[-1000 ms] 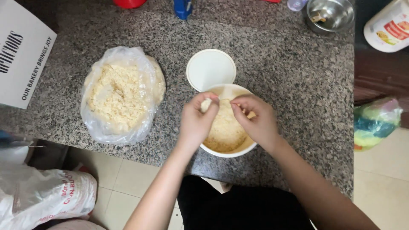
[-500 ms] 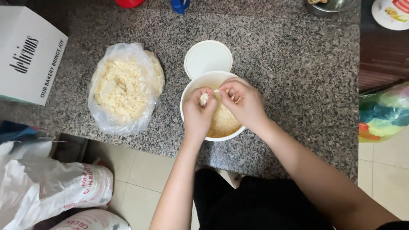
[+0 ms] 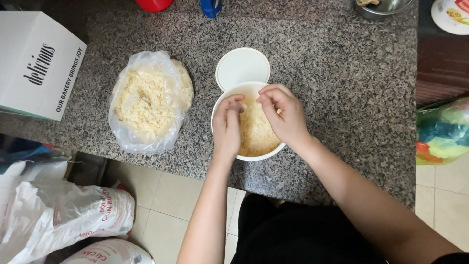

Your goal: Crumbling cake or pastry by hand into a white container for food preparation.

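The granite counter (image 3: 342, 73) fills the view, and since a second ago the white bowl (image 3: 222, 105) of pale crumbly mix sits lower and further left in the view, its round lid (image 3: 243, 66) touching its far rim just beyond both hands. The clear bag (image 3: 149, 100) of the same crumbs lies well to the left of the left hand (image 3: 227, 128), long axis running away from the person. Earlier the left fingers pinched a small lump; now they are curled together over the mix, lump gone from sight. The right hand (image 3: 286, 117) pinches a crumb, so the rubbing appears to continue
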